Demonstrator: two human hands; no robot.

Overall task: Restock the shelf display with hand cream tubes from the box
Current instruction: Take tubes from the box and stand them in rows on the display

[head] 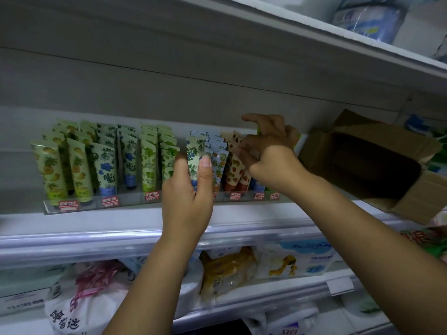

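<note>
The fingers point(180, 165) of the left hand point(187, 199) are curling round a blue-berried hand cream tube point(193, 163), with the thumb pressing flat on its printed face. It is a full grip, and it looks to be keeping the tube upright, cap down, at the front of its row. Just beside that thumb, on the far side from the palm, the orange-print tubes point(219, 165) are standing packed one behind another.

The right hand point(273, 155) is reaching in past them. Its fingertips point(244, 153) are bunching against the tops of the strawberry-print tubes point(235, 170), the forefinger lifting clear above. A sliver of green is showing behind the knuckles, but I cannot tell whether those fingers are pinching a tube or only nudging the row, since the back of the hand is hiding it. My guess is they are making or closing a gap.

All the tubes are sitting in a clear display tray point(87, 206) whose front lip carries red price tags below the left thumb. This lip is probably what is stopping the rows from sliding forward.

The cardboard box point(408, 199) is lying on its side on the same shelf, beyond the right wrist, mouth open toward the person and within easy reach. Its inside is too dark to show any stock.
</note>
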